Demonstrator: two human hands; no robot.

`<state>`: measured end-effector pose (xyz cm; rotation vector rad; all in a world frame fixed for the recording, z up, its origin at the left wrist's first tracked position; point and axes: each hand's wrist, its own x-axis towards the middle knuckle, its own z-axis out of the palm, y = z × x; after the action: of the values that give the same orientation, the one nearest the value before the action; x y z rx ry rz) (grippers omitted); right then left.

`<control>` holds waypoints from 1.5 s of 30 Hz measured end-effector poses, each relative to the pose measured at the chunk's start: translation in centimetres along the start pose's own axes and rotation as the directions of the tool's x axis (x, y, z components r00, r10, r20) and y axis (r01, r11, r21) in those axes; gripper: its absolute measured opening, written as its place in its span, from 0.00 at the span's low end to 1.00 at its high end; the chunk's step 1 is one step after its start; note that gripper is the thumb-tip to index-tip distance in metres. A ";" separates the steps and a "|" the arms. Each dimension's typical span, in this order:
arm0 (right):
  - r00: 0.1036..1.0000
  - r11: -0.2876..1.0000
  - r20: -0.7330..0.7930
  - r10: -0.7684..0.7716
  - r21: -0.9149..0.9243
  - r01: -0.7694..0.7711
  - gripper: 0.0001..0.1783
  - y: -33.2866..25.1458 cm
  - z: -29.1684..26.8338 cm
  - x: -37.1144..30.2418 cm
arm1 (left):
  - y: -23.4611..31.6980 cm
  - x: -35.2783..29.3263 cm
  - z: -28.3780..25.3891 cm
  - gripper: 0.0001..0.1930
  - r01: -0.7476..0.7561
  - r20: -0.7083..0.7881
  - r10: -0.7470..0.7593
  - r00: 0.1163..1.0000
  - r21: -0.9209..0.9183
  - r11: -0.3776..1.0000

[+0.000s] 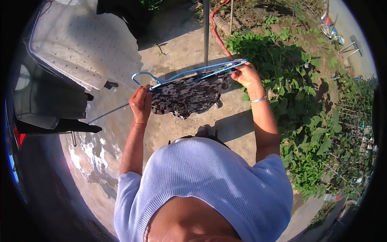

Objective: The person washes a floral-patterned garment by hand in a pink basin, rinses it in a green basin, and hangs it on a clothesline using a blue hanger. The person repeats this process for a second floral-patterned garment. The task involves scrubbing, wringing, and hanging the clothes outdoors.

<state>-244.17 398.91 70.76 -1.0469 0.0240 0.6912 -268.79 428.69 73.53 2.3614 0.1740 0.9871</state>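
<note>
Dark camouflage-patterned cloth [187,96] is held along light-blue plastic hanger [205,69], near corner pinched by left hand [140,103] beside hook, hanger's far end clamped by right hand [246,76], seemingly for tautness.

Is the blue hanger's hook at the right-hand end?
No: the blue hanger has its hook beside the left hand, while the right hand grips the opposite end.

No readable text or signs.
</note>
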 end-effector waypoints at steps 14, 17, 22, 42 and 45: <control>0.997 0.924 -0.011 -0.071 -0.378 0.062 0.08 -4.4 -1.9 -0.1 | 1.8 -0.4 -0.9 0.15 -0.054 0.301 0.096 0.949 -0.144 0.988; 0.987 0.736 0.009 -0.159 -0.665 0.125 0.07 -6.4 -1.4 -0.1 | 2.7 1.1 -3.6 0.14 0.012 0.415 0.050 0.909 -0.146 0.989; 0.987 0.630 0.079 -0.140 -0.762 0.151 0.06 -8.6 2.1 -0.6 | 4.0 3.9 -6.5 0.12 0.066 0.481 0.017 0.876 -0.155 0.986; 0.848 0.232 0.360 -0.388 -0.853 0.468 0.03 -5.0 10.3 0.3 | 1.3 4.3 -13.2 0.06 0.073 0.643 0.036 0.765 -0.142 0.987; 0.823 0.168 0.471 -0.317 -0.826 0.538 0.03 -2.9 11.8 0.5 | 3.0 6.6 -12.8 0.06 0.078 0.741 0.009 0.671 -0.082 0.994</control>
<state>-245.72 407.67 78.99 -2.0376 -0.9868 0.1752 -273.07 434.13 86.49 2.4429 -0.1533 -0.0593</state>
